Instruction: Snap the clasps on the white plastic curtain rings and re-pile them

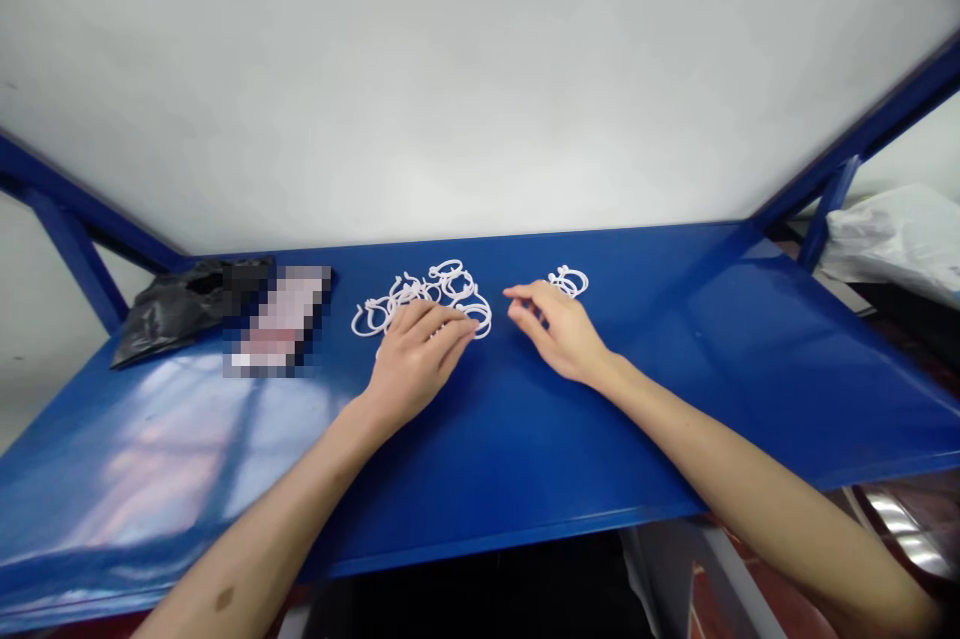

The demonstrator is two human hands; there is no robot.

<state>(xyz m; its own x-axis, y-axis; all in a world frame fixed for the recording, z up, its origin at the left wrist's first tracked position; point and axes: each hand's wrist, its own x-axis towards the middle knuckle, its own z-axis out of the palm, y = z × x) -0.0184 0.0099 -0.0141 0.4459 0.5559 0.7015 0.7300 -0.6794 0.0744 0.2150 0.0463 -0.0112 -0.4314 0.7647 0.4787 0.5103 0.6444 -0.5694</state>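
A loose pile of white plastic rings [442,291] lies on the blue metal shelf [675,359]. My left hand [418,351] rests palm down at the near edge of that pile, fingers stretched flat over a few rings. My right hand [559,329] lies to the right of the pile, fingers loosely apart and pointing left, holding nothing. Just behind its knuckles sits a small separate cluster of white rings [570,281].
A crumpled black plastic bag [180,311] lies at the shelf's back left, beside a blurred pinkish patch [281,319]. Blue frame struts [840,181] rise at both sides. A white plastic bag [896,237] sits beyond the right strut. A pale wall stands behind.
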